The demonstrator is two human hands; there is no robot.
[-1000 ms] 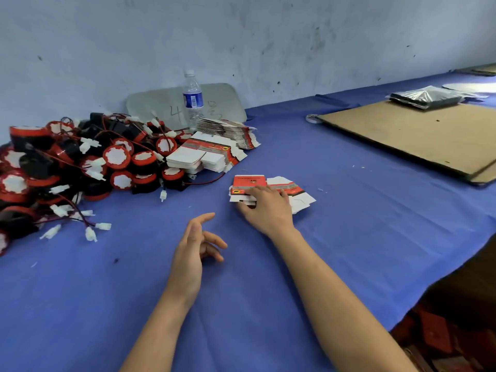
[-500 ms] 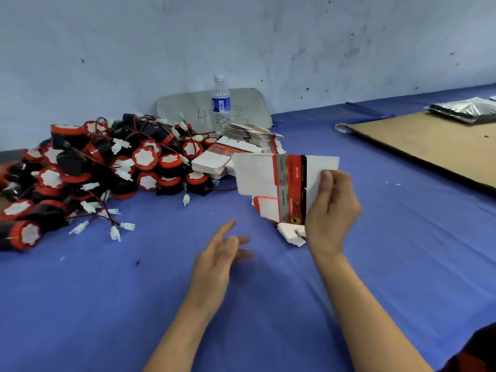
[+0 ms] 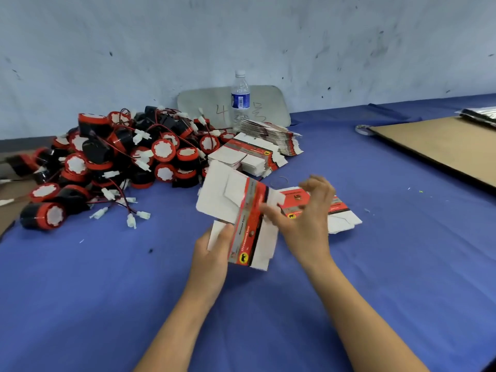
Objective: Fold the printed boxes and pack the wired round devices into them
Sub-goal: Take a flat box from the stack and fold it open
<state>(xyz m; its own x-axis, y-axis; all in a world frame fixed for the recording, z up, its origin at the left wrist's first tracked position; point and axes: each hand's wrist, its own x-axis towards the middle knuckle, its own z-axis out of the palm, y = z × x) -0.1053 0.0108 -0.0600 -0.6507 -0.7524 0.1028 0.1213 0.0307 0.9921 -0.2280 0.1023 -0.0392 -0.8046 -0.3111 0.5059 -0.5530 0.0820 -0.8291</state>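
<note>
A: Where is the box (image 3: 241,210) held?
B: Above the bench (image 3: 107,304), flat, its lower corner clasped by the left grip (image 3: 212,253). The right grip (image 3: 306,218) is set at its right edge; through the blur, a pinch cannot be told.
A: How is it best opened?
B: Opposite creases should be squeezed into a sleeve, then the flaps tucked. The round devices (image 3: 120,157) are heaped at far left, untouched

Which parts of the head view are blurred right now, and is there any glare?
Head view: the right hand is motion-smeared at the fingers; print on the held flat box is soft; the round devices are fairly sharp; light is even, with no strong glare.
</note>
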